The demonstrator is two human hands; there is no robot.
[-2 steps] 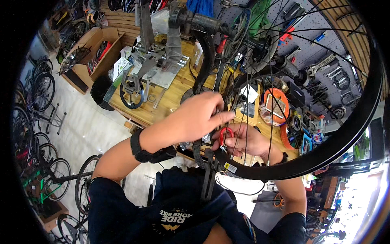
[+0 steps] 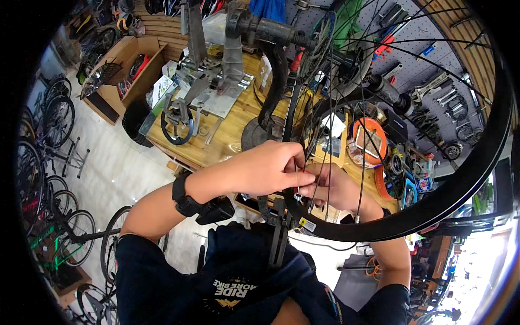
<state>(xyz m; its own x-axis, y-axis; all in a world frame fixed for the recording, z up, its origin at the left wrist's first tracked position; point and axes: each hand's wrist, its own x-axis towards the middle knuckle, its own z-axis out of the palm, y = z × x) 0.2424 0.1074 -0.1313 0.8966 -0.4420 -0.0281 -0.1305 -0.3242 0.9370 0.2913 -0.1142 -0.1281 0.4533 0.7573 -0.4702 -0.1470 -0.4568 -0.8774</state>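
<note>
Fingers (image 2: 299, 179) at wheel (image 2: 374, 232); wooden workbench (image 2: 232, 129), pegboard (image 2: 420, 27) beyond.

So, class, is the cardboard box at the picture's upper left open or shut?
Open: no lid closes the cardboard box, and a red item shows inside.

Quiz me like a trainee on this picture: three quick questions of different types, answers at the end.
1. True or false: the left hand and right hand are close together near the wheel rim.

2. What colour is the round dish on the workbench? a) green b) orange c) blue

3. Fill in: the sticker on the rim is white and ____.

Key: 1. True. 2. b. 3. Yellow.
</note>
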